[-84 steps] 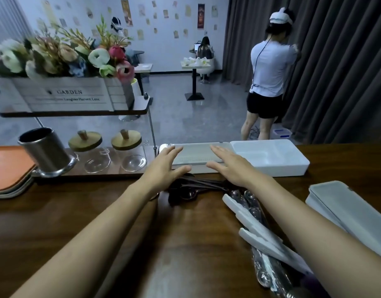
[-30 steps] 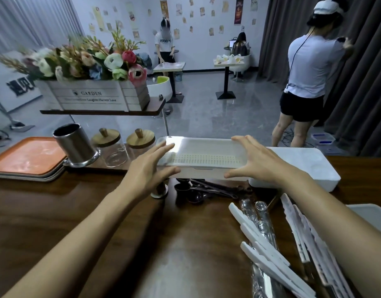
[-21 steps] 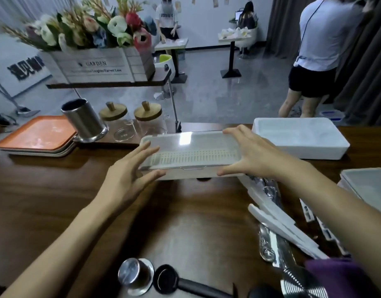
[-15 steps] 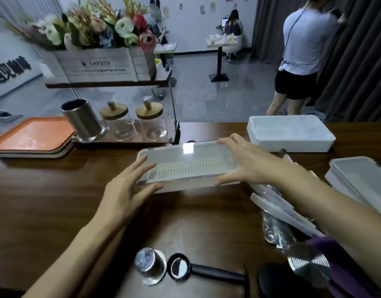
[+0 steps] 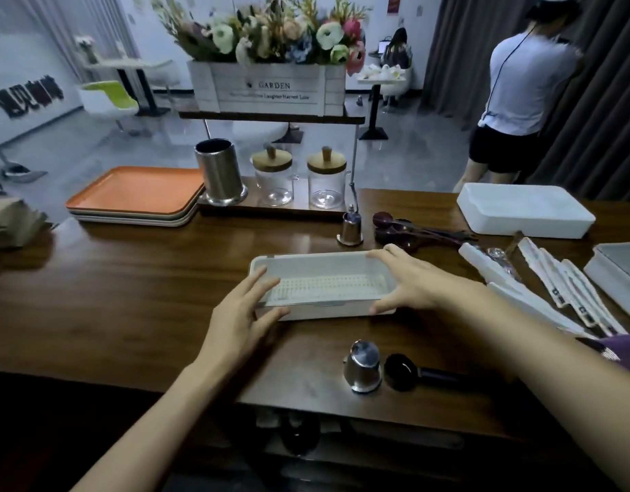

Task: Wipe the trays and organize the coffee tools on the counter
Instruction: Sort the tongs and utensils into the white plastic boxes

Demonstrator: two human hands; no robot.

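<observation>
A white tray [image 5: 324, 259] with a perforated insert sits on the wooden counter [image 5: 128, 296] in front of me. My left hand [image 5: 239, 317] lies at its left end, fingers straight over the rim and thumb by the front wall. Spanning the right end, my right hand [image 5: 416, 282] holds the tray with fingers on the far corner and thumb on the near corner. Coffee tools lie around: dark spoons [image 5: 413, 230], white packets [image 5: 540, 289], a small steel cup [image 5: 362, 365] and a black-handled scoop [image 5: 423, 376] near the front edge.
A second white tray [image 5: 523, 211] stands at the back right, a grey one [image 5: 619, 275] at the right edge. Stacked orange trays [image 5: 136, 193], a steel canister [image 5: 221, 172] and two glass jars [image 5: 272, 179] line the back. A purple cloth [image 5: 622, 349] shows by my right arm.
Both hands lifted the white tray from the back of the counter, brought it toward me and set it down in the middle. My view swung left and down.
</observation>
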